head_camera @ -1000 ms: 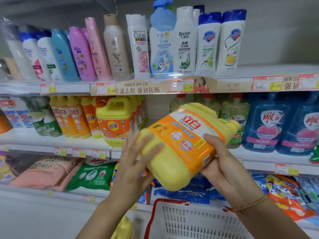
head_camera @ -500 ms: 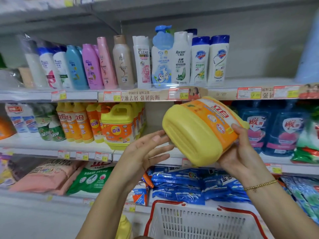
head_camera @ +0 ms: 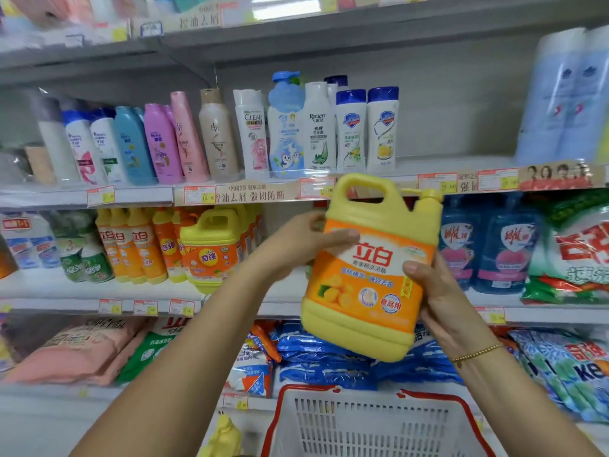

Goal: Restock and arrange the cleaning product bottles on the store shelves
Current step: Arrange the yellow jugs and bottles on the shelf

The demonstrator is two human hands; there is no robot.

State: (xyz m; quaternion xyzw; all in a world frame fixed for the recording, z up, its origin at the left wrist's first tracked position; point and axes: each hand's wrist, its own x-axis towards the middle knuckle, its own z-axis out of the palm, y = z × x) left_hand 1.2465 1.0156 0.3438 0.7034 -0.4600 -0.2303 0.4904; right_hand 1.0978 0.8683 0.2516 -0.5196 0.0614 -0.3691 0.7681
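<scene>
I hold a big yellow detergent jug (head_camera: 369, 278) with an orange label, a handle and a pump, nearly upright in front of the middle shelf (head_camera: 230, 303). My left hand (head_camera: 306, 242) grips its upper left side, thumb across the label. My right hand (head_camera: 435, 291) supports its lower right side. A similar yellow jug (head_camera: 211, 249) stands on the middle shelf to the left, beside several orange and yellow bottles (head_camera: 131, 245). Behind the held jug there is a gap on the shelf.
Shampoo bottles (head_camera: 250, 133) line the upper shelf. Blue refill bottles (head_camera: 487, 245) and a detergent bag (head_camera: 573, 249) stand right of the gap. Bagged powders (head_camera: 323, 354) fill the lower shelf. A white basket with red rim (head_camera: 372, 423) sits below, a yellow bottle (head_camera: 224, 437) beside it.
The jug has turned from lying tilted on its side to upright with the label facing me. My left hand moved up from below and took hold of its left side.
</scene>
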